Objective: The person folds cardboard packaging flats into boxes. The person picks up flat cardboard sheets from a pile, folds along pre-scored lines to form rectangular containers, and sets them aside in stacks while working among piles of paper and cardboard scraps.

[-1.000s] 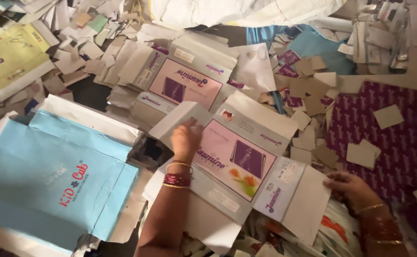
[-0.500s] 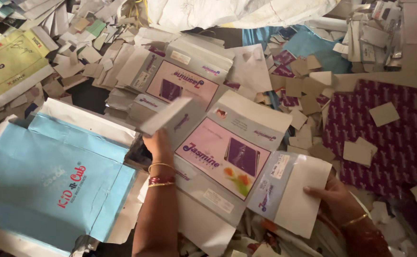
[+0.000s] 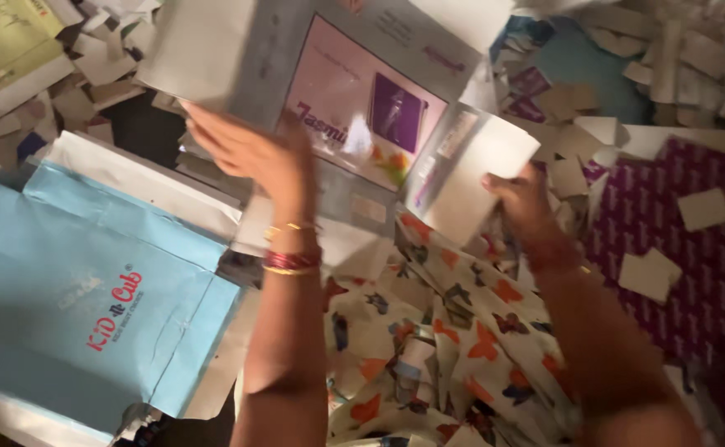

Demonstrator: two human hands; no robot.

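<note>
I hold up a flat, unfolded cardboard box blank (image 3: 362, 91), grey-white with a pink and purple printed panel. My left hand (image 3: 250, 153) grips its left side, fingers spread along the lower edge of a flap. My right hand (image 3: 520, 194) pinches the white flap at its lower right. The blank is lifted off the pile and tilted toward me. Red and gold bangles ring my left wrist. Below the blank, my lap is covered by cream cloth (image 3: 437, 331) with orange and dark butterfly prints.
A stack of light blue flat sheets (image 3: 81, 281) with white edges lies at the left. A purple patterned sheet (image 3: 693, 257) lies at the right, strewn with small cardboard offcuts (image 3: 648, 273). More scraps and a yellow-green printed sheet (image 3: 6, 41) fill the top left.
Both hands have lifted the box blank off the pile and raised it toward the camera. My right hand moved up to grip the white flap, and the patterned cloth beneath came into view.
</note>
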